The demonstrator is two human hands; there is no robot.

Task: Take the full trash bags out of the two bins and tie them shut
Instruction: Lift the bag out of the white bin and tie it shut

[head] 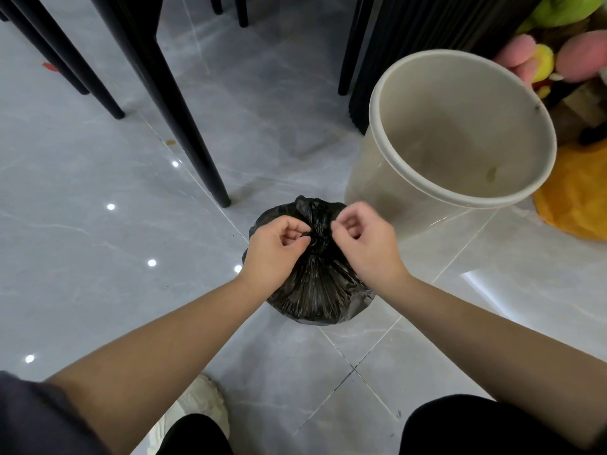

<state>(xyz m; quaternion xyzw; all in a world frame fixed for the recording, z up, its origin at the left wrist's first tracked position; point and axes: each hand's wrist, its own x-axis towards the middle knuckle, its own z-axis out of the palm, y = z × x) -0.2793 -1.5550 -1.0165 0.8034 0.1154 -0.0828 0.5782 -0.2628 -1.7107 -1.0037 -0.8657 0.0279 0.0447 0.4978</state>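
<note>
While the left hand (279, 246) pinches the limp black plastic trash bag (317, 292) at its neck, the likeliest handhold, the right hand (366, 239) has an unclear grip.

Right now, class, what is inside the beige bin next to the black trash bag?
The beige bin holds no bag: only its bare inner wall and bottom show, with a small yellowish stain. Its near inner wall is hidden behind the rim.

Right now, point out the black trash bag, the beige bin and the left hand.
black trash bag (317, 290): head view, gathered plastic below the knot.
beige bin (375, 113): head view, left side of its rim.
left hand (274, 249): head view, back of the hand.
</note>
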